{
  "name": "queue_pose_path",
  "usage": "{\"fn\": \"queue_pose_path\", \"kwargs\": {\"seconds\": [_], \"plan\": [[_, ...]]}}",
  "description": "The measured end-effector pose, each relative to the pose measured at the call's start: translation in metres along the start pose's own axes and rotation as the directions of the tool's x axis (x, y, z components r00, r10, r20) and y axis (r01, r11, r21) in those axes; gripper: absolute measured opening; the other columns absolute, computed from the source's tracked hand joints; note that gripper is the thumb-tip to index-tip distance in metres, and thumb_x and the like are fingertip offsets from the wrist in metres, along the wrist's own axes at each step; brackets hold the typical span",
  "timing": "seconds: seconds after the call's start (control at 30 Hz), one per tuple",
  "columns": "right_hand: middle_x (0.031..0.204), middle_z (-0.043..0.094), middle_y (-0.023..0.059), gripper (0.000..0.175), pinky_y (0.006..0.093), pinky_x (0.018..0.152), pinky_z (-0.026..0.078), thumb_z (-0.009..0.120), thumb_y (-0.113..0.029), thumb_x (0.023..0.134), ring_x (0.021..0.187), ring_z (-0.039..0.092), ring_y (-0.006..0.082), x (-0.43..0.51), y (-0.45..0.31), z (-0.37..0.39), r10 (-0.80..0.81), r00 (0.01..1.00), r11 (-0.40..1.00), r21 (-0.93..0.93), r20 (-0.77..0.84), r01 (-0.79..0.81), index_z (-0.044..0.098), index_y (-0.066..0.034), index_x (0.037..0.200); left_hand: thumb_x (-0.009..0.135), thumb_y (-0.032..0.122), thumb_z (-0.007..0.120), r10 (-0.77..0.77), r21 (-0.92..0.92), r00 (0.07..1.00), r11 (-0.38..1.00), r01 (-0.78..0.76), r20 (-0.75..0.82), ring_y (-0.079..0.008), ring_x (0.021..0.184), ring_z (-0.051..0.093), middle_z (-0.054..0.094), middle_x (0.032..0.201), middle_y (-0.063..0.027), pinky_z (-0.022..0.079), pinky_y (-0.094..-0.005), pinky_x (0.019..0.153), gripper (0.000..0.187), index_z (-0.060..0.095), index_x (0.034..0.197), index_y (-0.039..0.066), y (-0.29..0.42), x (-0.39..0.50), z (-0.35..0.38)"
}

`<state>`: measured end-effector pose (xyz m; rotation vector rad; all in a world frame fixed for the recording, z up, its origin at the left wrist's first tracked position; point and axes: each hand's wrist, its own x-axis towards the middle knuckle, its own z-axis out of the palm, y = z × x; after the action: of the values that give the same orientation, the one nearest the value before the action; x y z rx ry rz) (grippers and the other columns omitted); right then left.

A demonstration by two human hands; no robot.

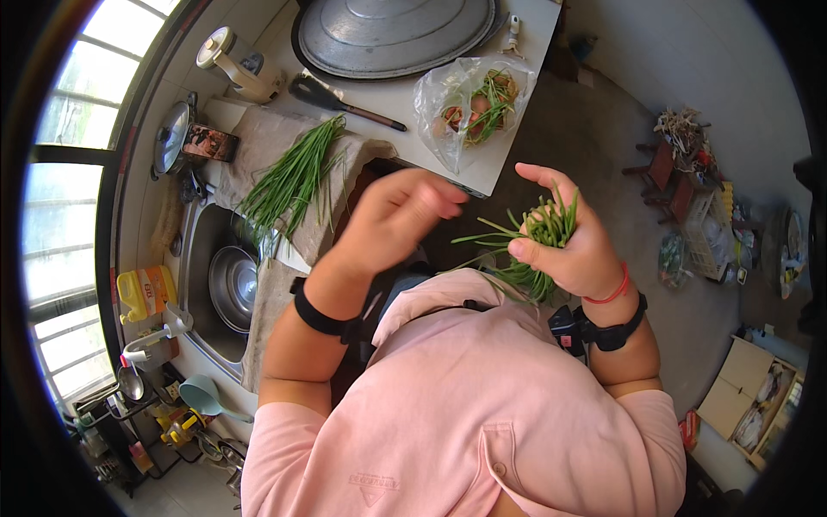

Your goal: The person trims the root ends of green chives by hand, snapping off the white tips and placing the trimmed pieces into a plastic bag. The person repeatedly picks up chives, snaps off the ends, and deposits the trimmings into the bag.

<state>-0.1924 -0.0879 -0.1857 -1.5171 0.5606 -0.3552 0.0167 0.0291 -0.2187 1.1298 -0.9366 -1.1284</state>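
My right hand (562, 249) is closed around a bunch of garlic chives (546, 226), with the cut ends upward and the leaves hanging below. To its left, my left hand (410, 216) is in the air with bent fingers. It is motion-blurred, so whether it pinches anything is unclear. More garlic chives (294, 174) lie in a loose pile on a grey-brown cloth (242, 129) over the counter's front edge. Ahead, a clear plastic bag (429, 106) at the counter corner contains green scraps and round brownish items.
A large metal lid (400, 32), a black-headed utensil (362, 113) and an electric jug (245, 74) are on the counter. At left are a phone (210, 143), a pot lid (171, 137) and a sink (200, 291) with a steel bowl (234, 287). Wooden stools (659, 171) stand at right.
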Motion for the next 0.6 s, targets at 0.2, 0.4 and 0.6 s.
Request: {"fn": "queue_pose_path", "kwargs": {"seconds": [0.2,0.4,0.6], "plan": [[0.111,0.054,0.0005,0.066,0.0187,0.074,0.041,0.070,0.000,0.074,0.082,0.048,0.0029,0.003,-0.004,0.006,-0.113,0.994,0.974,-0.195,0.012,0.113,0.040,-0.0007,0.132,0.084,0.009,0.068,0.161,0.413,0.966,0.881,-0.233,0.201,-0.0079,0.067,0.054,0.060,0.072,0.0004,0.045,-0.0237,0.060,0.009,0.064,0.085,0.001,-0.002,0.006,0.017],[0.106,0.057,0.0027,0.061,0.0223,0.082,0.042,0.070,0.001,0.074,0.090,0.051,0.0079,0.004,-0.002,-0.003,0.043,0.999,0.999,-0.009,-0.017,-0.043,0.044,-0.0006,0.128,0.093,0.017,0.059,0.120,0.176,0.856,0.984,-0.034,-0.502,-0.0037,0.062,0.046,0.054,0.068,0.0043,0.038,-0.0204,0.055,0.024,0.058,0.074,0.003,0.007,0.016,0.000],[0.104,0.053,0.0007,0.055,0.0219,0.082,0.042,0.073,-0.001,0.072,0.092,0.049,0.0075,0.009,0.012,-0.002,0.058,0.997,0.998,-0.005,-0.050,-0.059,0.049,-0.0003,0.122,0.078,0.009,0.073,0.248,0.382,0.969,0.895,-0.229,0.001,-0.0122,0.065,0.057,0.061,0.074,-0.0051,0.045,-0.0256,0.057,0.012,0.066,0.084,0.003,-0.006,0.016,0.023]]}}
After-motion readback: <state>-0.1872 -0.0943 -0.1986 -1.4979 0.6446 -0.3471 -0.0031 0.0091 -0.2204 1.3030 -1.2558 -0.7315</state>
